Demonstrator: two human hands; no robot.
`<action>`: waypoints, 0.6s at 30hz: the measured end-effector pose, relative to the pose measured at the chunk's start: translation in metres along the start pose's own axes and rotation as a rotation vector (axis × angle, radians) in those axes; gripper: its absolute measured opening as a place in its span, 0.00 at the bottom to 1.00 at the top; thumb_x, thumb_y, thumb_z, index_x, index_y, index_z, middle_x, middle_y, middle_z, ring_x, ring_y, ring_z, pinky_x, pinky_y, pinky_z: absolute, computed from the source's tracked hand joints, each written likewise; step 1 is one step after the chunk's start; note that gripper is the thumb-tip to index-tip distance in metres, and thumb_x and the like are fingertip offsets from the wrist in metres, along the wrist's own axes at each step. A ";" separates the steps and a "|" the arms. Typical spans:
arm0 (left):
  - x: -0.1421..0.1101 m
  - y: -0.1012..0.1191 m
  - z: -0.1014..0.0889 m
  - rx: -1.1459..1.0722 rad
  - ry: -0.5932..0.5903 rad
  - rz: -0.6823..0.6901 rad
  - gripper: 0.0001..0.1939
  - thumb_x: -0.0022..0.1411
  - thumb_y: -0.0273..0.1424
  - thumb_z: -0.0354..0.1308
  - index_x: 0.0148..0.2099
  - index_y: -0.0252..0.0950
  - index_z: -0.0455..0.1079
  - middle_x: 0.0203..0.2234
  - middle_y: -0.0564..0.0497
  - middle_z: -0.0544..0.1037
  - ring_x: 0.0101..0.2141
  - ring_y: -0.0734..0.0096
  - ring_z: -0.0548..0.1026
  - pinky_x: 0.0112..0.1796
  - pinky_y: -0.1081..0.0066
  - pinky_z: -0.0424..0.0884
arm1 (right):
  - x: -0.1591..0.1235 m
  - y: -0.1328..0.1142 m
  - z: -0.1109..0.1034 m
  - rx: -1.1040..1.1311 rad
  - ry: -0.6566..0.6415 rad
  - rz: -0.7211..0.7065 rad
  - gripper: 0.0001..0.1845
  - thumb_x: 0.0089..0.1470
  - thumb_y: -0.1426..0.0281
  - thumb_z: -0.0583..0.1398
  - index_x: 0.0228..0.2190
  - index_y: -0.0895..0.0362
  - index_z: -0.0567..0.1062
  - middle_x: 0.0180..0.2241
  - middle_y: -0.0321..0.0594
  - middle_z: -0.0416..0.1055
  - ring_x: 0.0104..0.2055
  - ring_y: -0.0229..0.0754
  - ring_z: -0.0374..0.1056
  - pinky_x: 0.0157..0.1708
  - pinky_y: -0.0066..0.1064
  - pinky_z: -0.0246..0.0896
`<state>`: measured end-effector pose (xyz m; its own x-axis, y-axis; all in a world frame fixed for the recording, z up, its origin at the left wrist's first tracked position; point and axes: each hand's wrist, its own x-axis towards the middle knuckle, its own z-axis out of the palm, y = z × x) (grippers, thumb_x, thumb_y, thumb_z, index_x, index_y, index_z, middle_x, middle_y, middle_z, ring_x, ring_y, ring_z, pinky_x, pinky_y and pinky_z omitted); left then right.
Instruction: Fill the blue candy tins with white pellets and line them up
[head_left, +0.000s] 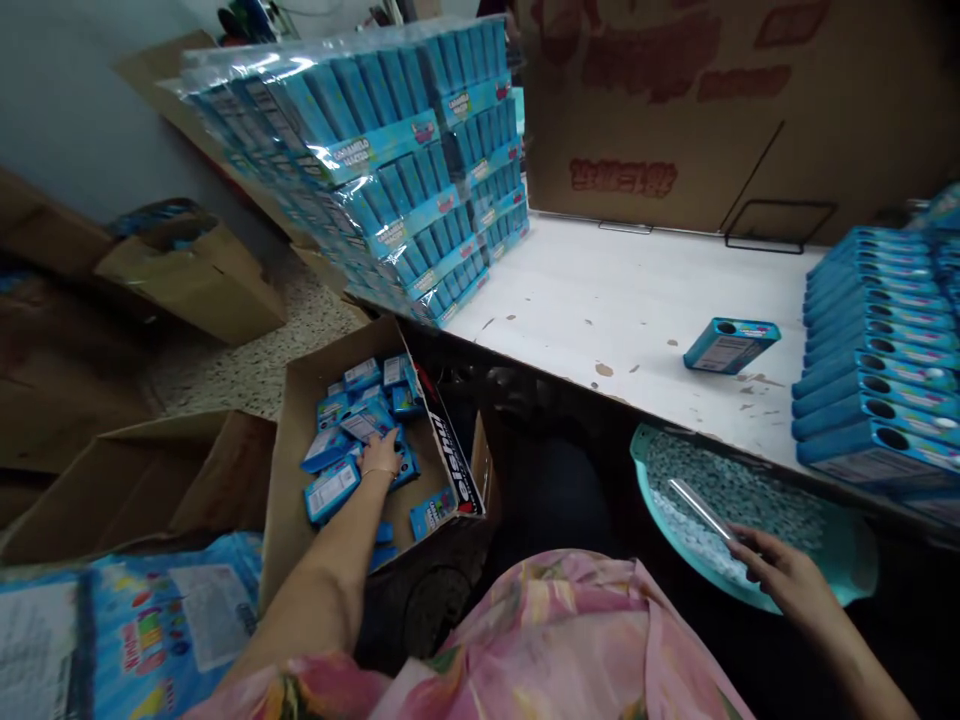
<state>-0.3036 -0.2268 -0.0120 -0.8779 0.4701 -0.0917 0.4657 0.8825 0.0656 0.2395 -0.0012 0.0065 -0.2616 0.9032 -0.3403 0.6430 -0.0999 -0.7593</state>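
Observation:
My left hand (379, 456) reaches into an open cardboard carton (285, 470), fingers apart over a jumble of small blue candy boxes (330, 492). It touches the blue box (367, 424) at its fingertips; I see no firm grip on it. My right hand (776, 568) is closed around the near end of a clear plastic tube (701, 508). That tube slants over a teal basin (675, 545) filled with small pale blue and white pieces (720, 480). One blue box (731, 346) stands alone on the white table (570, 300), above the basin.
Plastic-wrapped stacks of blue boxes (405, 170) rise at the table's left end. Rows of blue boxes (877, 370) stand at the right. A large cardboard panel (637, 110) backs the table. Other cartons (202, 280) and a printed blue bag (172, 620) lie to the left.

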 end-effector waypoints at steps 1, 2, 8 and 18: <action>0.001 0.001 -0.003 0.004 0.000 0.012 0.25 0.52 0.29 0.49 0.54 0.40 0.56 0.48 0.39 0.62 0.45 0.50 0.66 0.41 0.55 0.62 | -0.001 0.001 0.000 0.001 -0.004 0.006 0.29 0.32 0.52 0.58 0.33 0.60 0.75 0.19 0.38 0.70 0.18 0.38 0.62 0.16 0.28 0.58; 0.001 0.001 -0.009 0.002 0.011 0.028 0.24 0.54 0.30 0.47 0.54 0.39 0.56 0.47 0.39 0.63 0.45 0.52 0.66 0.41 0.57 0.63 | -0.001 0.004 -0.001 0.003 -0.010 0.004 0.28 0.32 0.53 0.58 0.33 0.60 0.75 0.20 0.38 0.70 0.18 0.38 0.62 0.17 0.28 0.58; -0.028 0.020 -0.084 -0.309 0.445 0.125 0.20 0.54 0.38 0.46 0.48 0.33 0.60 0.38 0.43 0.70 0.39 0.59 0.70 0.40 0.63 0.65 | 0.010 0.022 -0.007 -0.041 -0.019 -0.070 0.26 0.36 0.54 0.58 0.34 0.60 0.74 0.22 0.39 0.71 0.19 0.39 0.63 0.21 0.30 0.61; -0.137 0.140 -0.088 -0.580 -0.367 0.754 0.11 0.46 0.40 0.54 0.31 0.40 0.69 0.44 0.49 0.71 0.44 0.61 0.69 0.46 0.64 0.63 | 0.004 0.017 -0.023 -0.438 0.074 -0.136 0.18 0.48 0.63 0.51 0.38 0.56 0.72 0.35 0.42 0.73 0.38 0.43 0.67 0.36 0.30 0.59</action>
<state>-0.1276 -0.1687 0.0971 -0.2439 0.9623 -0.1201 0.6715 0.2569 0.6950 0.2662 0.0099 0.0051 -0.3230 0.9248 -0.2011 0.8538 0.1931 -0.4834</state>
